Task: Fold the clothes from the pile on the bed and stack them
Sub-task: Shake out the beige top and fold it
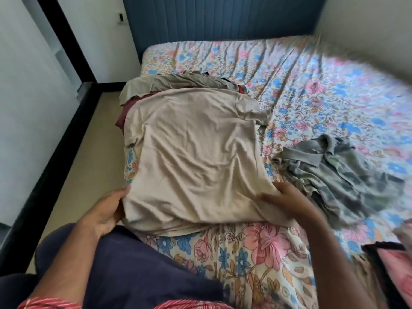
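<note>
A beige T-shirt [191, 152] lies spread flat on the bed, hem towards me, one sleeve out to the right. My left hand [107, 210] grips its lower left hem at the bed's edge. My right hand [287, 201] holds the lower right corner, fingers curled on the cloth. Beyond the shirt lies a pile of clothes [178, 82], with an olive garment on top and dark red cloth [122, 117] showing under the shirt's left side. A crumpled grey-green polo shirt [334, 175] lies to the right.
The bed wears a floral sheet [256, 253] and ends at a blue padded headboard [223, 16]. A wall runs along the bed's right side. Floor [89, 141] and a black skirting lie on the left. A pink and black item [394, 264] sits at the lower right.
</note>
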`<move>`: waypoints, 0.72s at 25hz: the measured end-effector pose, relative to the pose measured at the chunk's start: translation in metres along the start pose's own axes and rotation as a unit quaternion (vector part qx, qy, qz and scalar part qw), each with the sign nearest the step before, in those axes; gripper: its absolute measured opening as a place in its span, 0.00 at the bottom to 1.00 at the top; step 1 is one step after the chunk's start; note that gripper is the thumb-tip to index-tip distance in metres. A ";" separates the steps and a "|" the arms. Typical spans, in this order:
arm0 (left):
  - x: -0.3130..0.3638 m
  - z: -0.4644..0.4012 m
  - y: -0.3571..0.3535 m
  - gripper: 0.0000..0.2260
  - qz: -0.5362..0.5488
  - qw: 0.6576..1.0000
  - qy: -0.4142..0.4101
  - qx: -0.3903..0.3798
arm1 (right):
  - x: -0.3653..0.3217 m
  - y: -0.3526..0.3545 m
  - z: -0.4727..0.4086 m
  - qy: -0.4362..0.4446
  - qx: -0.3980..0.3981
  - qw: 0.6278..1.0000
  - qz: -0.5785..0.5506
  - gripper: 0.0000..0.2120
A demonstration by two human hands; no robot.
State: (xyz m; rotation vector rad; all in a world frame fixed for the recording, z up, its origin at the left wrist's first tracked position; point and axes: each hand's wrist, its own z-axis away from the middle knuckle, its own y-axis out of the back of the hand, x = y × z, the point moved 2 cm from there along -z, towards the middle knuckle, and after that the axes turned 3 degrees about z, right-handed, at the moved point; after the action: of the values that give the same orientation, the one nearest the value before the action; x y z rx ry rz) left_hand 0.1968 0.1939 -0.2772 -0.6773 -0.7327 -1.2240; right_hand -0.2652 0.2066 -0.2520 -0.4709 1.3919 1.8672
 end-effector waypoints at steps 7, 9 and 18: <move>-0.019 0.009 0.007 0.21 -0.134 0.988 -0.007 -0.078 | -0.005 0.007 0.024 0.093 0.296 0.950 -0.029 0.15; -0.024 0.007 0.007 0.20 -0.175 0.982 -0.044 -0.054 | 0.008 0.006 0.019 0.016 0.218 0.967 -0.130 0.19; -0.002 0.021 0.024 0.27 -0.086 0.992 -0.056 -0.071 | 0.018 0.010 0.031 0.036 0.093 0.952 -0.291 0.16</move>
State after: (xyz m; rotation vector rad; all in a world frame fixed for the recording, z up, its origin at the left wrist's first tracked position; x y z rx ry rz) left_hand 0.2170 0.2167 -0.2680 -0.8192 -0.8159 -1.4154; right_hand -0.2804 0.2407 -0.2467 -0.7625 1.2811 1.2416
